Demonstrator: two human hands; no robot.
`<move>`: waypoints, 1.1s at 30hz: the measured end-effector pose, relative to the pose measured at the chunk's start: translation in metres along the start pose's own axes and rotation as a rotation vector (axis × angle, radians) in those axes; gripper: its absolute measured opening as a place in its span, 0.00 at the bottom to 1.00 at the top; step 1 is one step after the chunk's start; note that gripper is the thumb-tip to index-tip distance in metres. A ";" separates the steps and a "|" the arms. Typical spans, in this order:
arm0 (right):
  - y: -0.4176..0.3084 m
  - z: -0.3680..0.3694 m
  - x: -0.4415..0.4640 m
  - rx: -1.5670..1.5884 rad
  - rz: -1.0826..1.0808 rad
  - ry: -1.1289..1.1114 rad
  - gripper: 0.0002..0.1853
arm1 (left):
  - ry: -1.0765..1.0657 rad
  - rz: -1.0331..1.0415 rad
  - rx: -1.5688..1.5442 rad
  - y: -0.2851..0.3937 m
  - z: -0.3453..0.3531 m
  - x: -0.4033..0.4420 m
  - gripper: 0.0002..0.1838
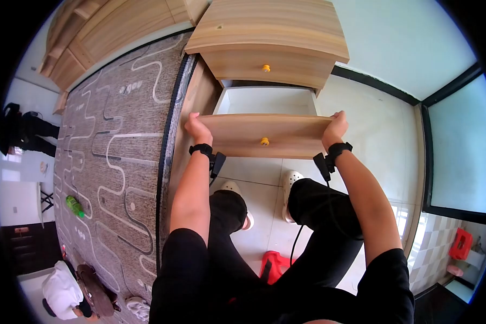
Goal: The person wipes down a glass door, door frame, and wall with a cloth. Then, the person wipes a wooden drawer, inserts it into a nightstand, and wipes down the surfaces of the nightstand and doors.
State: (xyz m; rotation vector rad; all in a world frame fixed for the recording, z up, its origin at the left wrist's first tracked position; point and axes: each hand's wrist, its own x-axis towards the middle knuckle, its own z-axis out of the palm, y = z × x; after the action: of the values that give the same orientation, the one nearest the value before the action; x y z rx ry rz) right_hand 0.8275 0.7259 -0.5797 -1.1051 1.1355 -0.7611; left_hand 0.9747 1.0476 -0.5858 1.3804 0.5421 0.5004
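Observation:
A wooden nightstand (275, 27) stands ahead, with its lower drawer (270, 101) pulled out. The drawer's white inside shows nothing lying in its visible part. Its wood-grain front (232, 132) carries a small yellow knob (264, 141). My left hand (198, 129) grips the left end of that front, and my right hand (336, 129) grips the right end. Some fingers are hidden behind the panel. Above it, the upper drawer (243, 65), with another yellow knob (266, 68), is closed. Each wrist wears a black strap with a small black device.
A bed (119, 156) with a patterned cover runs along the left, a green bottle (74, 206) lying on it. My feet in light clogs are on the tiled floor (254, 178), near a red item (274, 265). Other people are at far left and lower left. A dark-framed glass door (461, 146) is at right.

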 end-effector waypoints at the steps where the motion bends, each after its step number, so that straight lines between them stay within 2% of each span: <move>1: 0.004 0.000 0.005 0.000 0.001 -0.001 0.18 | 0.011 0.000 -0.013 -0.004 0.003 0.003 0.17; 5: 0.006 0.005 0.007 0.015 0.004 0.050 0.18 | -0.090 -0.081 0.000 -0.006 0.002 0.006 0.20; 9: 0.000 0.008 0.001 -0.006 0.033 0.069 0.17 | -0.075 -0.103 0.004 -0.006 0.008 0.006 0.20; 11: -0.002 0.008 -0.003 -0.003 0.022 0.054 0.17 | -0.020 -0.007 -0.023 -0.006 0.012 0.007 0.16; 15: 0.001 0.011 -0.003 0.032 0.030 0.046 0.17 | -0.037 0.020 -0.031 -0.003 0.017 0.006 0.17; 18: -0.003 0.011 -0.003 0.042 0.026 0.060 0.17 | 0.035 0.034 -0.030 0.003 0.024 0.009 0.17; 20: -0.007 0.010 -0.007 0.053 0.069 0.066 0.17 | -0.121 0.047 -0.039 0.010 0.022 0.016 0.16; 25: 0.007 0.011 0.002 0.172 0.103 -0.013 0.14 | -0.173 0.148 -0.032 0.010 0.027 0.024 0.16; 27: 0.011 0.016 0.008 0.099 0.044 0.040 0.17 | -0.195 0.196 -0.014 0.003 0.029 0.026 0.16; 29: 0.011 0.018 0.010 0.076 0.068 0.030 0.17 | -0.117 0.076 -0.029 -0.006 0.030 0.025 0.17; 31: 0.010 0.018 0.005 0.039 0.017 0.004 0.17 | -0.126 0.061 -0.004 -0.010 0.025 0.023 0.17; 33: 0.010 0.018 0.004 0.046 0.015 0.012 0.17 | -0.028 -0.007 -0.025 -0.016 0.026 0.025 0.17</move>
State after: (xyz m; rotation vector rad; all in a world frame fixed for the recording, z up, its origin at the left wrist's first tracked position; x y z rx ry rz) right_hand 0.8449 0.7307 -0.5899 -1.0539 1.1295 -0.7796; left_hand 1.0105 1.0410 -0.6010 1.3592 0.5163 0.4798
